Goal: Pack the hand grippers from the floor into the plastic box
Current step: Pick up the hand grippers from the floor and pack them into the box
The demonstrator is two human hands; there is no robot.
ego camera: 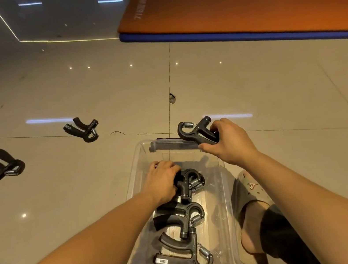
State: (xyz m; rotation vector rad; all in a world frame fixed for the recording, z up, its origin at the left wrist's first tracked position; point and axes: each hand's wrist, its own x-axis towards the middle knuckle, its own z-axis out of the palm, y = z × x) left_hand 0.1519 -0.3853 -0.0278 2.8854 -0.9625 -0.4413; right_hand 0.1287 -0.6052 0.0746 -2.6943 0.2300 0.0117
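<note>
**Over the far rim of the box, I am holding one more gripper**

My right hand is curling round its handles, with the spring end pointing left. Nearer me, my left hand is gripping the top gripper inside. I am judging it best to lower the new one flat into the gap just beyond my left knuckles, hook turned like the rest. Floor grippers are lying well left of my left hand.
</note>
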